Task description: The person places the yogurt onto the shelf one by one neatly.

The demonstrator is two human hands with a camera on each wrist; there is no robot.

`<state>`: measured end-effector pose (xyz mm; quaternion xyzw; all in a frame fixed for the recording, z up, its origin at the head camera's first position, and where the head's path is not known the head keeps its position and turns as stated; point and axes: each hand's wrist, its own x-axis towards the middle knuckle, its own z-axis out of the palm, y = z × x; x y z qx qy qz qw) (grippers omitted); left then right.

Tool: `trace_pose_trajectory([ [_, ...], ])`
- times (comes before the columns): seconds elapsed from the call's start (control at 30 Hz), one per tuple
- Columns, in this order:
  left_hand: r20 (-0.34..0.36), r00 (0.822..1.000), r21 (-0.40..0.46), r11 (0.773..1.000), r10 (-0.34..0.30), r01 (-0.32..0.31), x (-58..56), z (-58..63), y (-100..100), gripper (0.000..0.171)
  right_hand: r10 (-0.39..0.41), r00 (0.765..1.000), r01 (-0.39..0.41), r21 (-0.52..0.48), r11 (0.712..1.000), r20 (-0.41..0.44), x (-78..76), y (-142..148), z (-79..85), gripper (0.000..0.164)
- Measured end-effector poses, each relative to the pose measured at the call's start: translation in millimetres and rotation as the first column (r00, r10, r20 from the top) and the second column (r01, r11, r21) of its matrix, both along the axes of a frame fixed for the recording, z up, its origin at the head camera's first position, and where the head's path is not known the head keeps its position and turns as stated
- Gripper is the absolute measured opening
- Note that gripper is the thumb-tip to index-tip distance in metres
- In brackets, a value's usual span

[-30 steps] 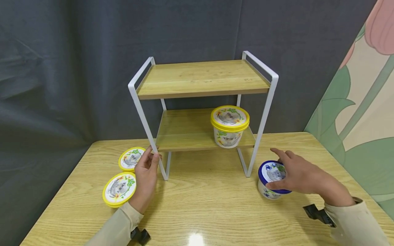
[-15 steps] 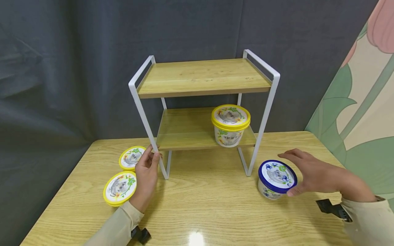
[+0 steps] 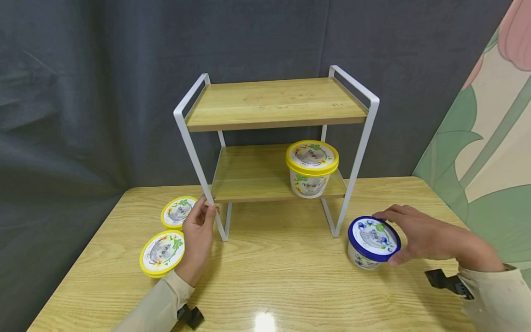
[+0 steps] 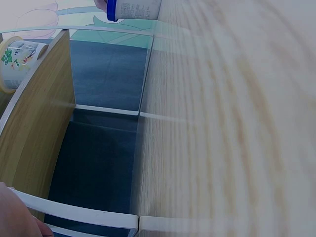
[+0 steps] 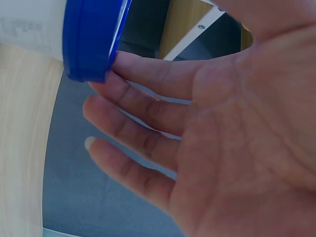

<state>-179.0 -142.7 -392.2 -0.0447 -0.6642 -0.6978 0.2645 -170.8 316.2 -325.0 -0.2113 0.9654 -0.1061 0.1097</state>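
My left hand [image 3: 199,240] grips the front left leg of a two-tier wooden shelf [image 3: 274,103] with a white metal frame, thumb in front and fingers behind. In the left wrist view, part of that hand [image 4: 17,215] shows beside the white frame. On the table at the right, my right hand [image 3: 431,240] holds a white tub [image 3: 373,240] by its blue lid's edge, fingertips at the back rim and thumb at the near rim. Fingertips meet the blue lid [image 5: 91,39] in the right wrist view, where the other fingers reach out fairly straight.
A yellow-lidded tub [image 3: 312,168] stands on the lower shelf board [image 3: 249,173], at its right end. Left of the shelf are two more yellow-lidded tubs, the nearer tub [image 3: 162,253] and the farther tub [image 3: 176,212]. A dark curtain [image 3: 265,41] hangs behind the table [image 3: 282,276].
My right hand drew back rightward from over the blue lid, then its fingertips came onto the lid's rim. The left hand keeps its hold on the shelf leg.
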Motion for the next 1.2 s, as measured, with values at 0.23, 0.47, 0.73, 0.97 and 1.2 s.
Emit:
trace_pose_trajectory([
  [0.23, 0.003, 1.0, 0.001, 1.0, -0.001, 0.001, -0.4, -1.3, -0.5, 0.034, 0.009, 1.0, -0.009, -0.024, 1.0, 0.017, 1.5, -6.5, -0.7, 0.105],
  [0.47, 0.004, 1.0, 0.005, 1.0, -0.003, 0.003, 0.0, -1.3, -0.3, 0.035, 0.042, 0.998, -0.039, -0.065, 0.997, 0.05, 5.6, -20.7, 0.2, 0.105],
  [0.73, 0.009, 1.0, 0.003, 1.0, -0.007, 0.007, 0.2, -0.7, -0.1, 0.035, 0.08, 0.996, -0.076, -0.1, 0.992, 0.032, 11.8, -36.4, -0.4, 0.101],
  [0.97, 0.021, 1.0, 0.008, 1.0, -0.001, 0.001, 0.2, 0.5, 0.1, 0.032, 0.083, 0.996, -0.078, -0.126, 0.989, 0.029, 16.1, -51.2, -1.1, 0.101],
  [1.2, 0.016, 1.0, 0.012, 1.0, -0.005, 0.005, -0.1, 0.5, -0.2, 0.032, 0.07, 0.997, -0.067, -0.16, 0.985, 0.016, 19.2, -67.1, -3.5, 0.103],
])
